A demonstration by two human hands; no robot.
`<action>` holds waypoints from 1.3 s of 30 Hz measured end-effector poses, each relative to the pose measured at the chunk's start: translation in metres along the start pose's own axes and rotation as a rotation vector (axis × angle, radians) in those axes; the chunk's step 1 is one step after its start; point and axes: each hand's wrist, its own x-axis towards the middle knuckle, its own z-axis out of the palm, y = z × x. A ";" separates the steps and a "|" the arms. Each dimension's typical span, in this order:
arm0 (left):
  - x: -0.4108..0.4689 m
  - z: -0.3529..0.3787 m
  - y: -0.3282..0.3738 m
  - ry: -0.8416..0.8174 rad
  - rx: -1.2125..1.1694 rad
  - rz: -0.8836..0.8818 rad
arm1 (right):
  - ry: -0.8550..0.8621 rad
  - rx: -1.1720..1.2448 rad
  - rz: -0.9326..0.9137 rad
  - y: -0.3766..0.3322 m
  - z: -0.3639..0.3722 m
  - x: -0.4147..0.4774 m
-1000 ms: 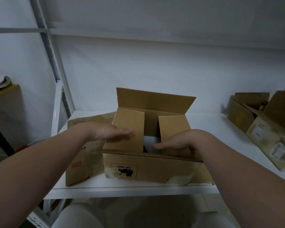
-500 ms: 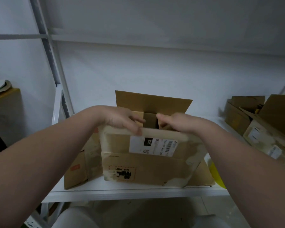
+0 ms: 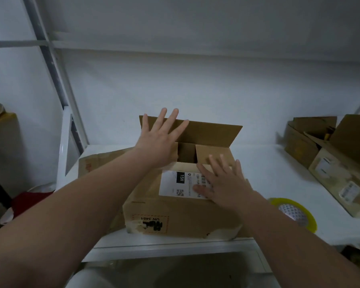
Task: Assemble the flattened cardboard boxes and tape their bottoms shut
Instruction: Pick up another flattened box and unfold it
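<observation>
— Box (image 3: pixel 181 215)?
— On the white shelf (image 3: pixel 268 173), at the front edge, between both forearms. Near flap (image 3: pixel 150 190) folded over the top, white label (image 3: pixel 173 183) on it. Far flap (image 3: pixel 212 132) upright at the back. Side flaps (image 3: pixel 212 154) folded inward, a gap between them.
— Left hand (image 3: pixel 160 144)?
— Wide open, fingers spread and straight, raised over the box's left side, in front of the far flap. Touching or not: cannot tell.
— Right hand (image 3: pixel 227 183)?
— Open too, fingers straight, flat on the near flap, partly covering the label.
— Tape (image 3: pixel 310 219)?
— Yellow roll, lying flat on the shelf just right of the box, partly behind the right forearm.
— Anything else up there?
— Flat cardboard (image 3: pixel 100 163) left of the box, partly behind it. More boxes (image 3: pixel 330 154) at the far right, labels on one side, well apart from both hands.
</observation>
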 end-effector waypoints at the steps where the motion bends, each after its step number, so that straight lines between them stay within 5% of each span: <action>1: 0.006 0.000 0.001 0.020 0.009 -0.011 | 0.024 0.001 -0.004 0.000 0.004 -0.001; 10: 0.015 0.020 0.031 -0.044 -0.069 -0.036 | 0.215 0.133 0.042 0.000 0.014 -0.005; 16: -0.017 0.054 0.026 -0.338 -0.309 -0.009 | 0.152 0.282 0.273 0.007 0.019 0.001; 19: -0.024 0.060 0.010 -0.371 -0.305 -0.174 | -0.002 0.517 0.448 0.023 0.020 0.006; 22: -0.028 0.064 -0.006 -0.412 -0.467 -0.463 | -0.037 0.770 0.438 0.029 0.018 0.008; 28: -0.029 0.057 -0.005 -0.254 -0.568 -0.452 | 0.131 0.655 0.514 0.031 0.013 0.005; 32: -0.037 0.055 0.005 -0.372 -0.420 -0.485 | 0.142 0.632 0.525 0.022 0.019 0.000; 34: -0.035 0.051 0.020 -0.398 -0.229 -0.403 | 0.164 0.646 0.542 0.020 0.020 0.001; 39: -0.025 0.036 0.085 -0.482 -0.376 0.075 | 0.182 0.874 0.524 0.032 0.016 -0.005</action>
